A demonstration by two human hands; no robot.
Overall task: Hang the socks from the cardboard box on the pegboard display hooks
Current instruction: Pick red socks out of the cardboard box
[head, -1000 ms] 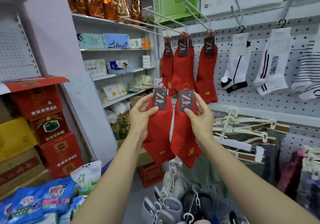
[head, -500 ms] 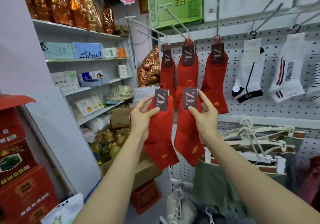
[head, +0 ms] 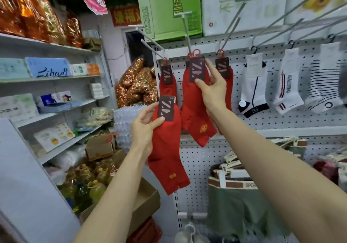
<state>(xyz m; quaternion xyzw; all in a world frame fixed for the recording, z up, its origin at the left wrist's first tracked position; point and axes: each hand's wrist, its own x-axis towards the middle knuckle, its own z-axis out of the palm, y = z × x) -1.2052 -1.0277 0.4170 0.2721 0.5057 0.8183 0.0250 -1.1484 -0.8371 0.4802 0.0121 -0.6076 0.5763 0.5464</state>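
At the far left stand the store shelves (head: 56, 77) with boxed goods, and below them, near the floor, an open cardboard box (head: 144, 203). Our left hand (head: 144, 128) holds one red sock pair (head: 167, 148) low and in front of the pegboard (head: 197, 160); its fingers pinch the dark card label (head: 166, 107), thumb on the front. This pair waits for its turn.

More to the right, our right hand (head: 214, 90) lifts the second red sock pair (head: 195, 99) up to the middle display hook (head: 185, 28), thumb and fingers holding its label. The red plastic loop (head: 196, 52) seems to be at the hook already, but we cannot tell if it is fully on.

To do this well, we should keep the label straight, bring the loop over the hook tip, then slide it back toward the pair already hanging. Let go only when the loop carries the weight. Right of it hang white socks (head: 253, 84).
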